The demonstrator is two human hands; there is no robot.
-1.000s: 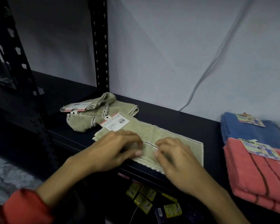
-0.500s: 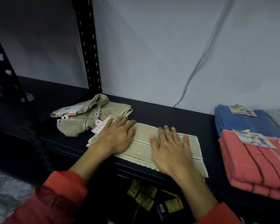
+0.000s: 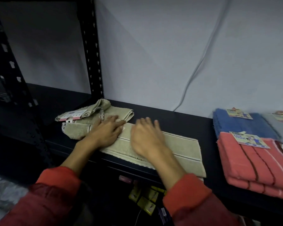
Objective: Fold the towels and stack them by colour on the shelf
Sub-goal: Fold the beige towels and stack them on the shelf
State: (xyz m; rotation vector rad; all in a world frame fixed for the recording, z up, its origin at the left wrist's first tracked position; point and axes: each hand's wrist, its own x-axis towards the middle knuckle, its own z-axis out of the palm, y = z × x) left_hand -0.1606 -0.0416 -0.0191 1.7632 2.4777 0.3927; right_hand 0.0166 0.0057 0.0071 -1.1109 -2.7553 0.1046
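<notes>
A folded beige towel (image 3: 183,149) with thin stripes lies flat along the front edge of the black shelf (image 3: 170,118). My left hand (image 3: 107,132) presses flat on its left end, fingers straight. My right hand (image 3: 147,137) lies flat on the towel's middle, fingers spread and slightly blurred. Behind my left hand sits a crumpled beige towel (image 3: 77,129) with a paper label. To the right are folded coral towels (image 3: 255,162), with a blue towel (image 3: 242,124) behind them and a grey towel (image 3: 279,128) at the edge.
A black perforated upright (image 3: 91,54) stands at the back left of the shelf, another post (image 3: 11,75) further left. A grey cable (image 3: 201,62) runs down the white wall. Yellow packets (image 3: 145,201) lie on the level below.
My right hand has slid left along the beige towel toward my left hand. My left hand has stayed pressed flat on the towel's left end. The view has shifted slightly.
</notes>
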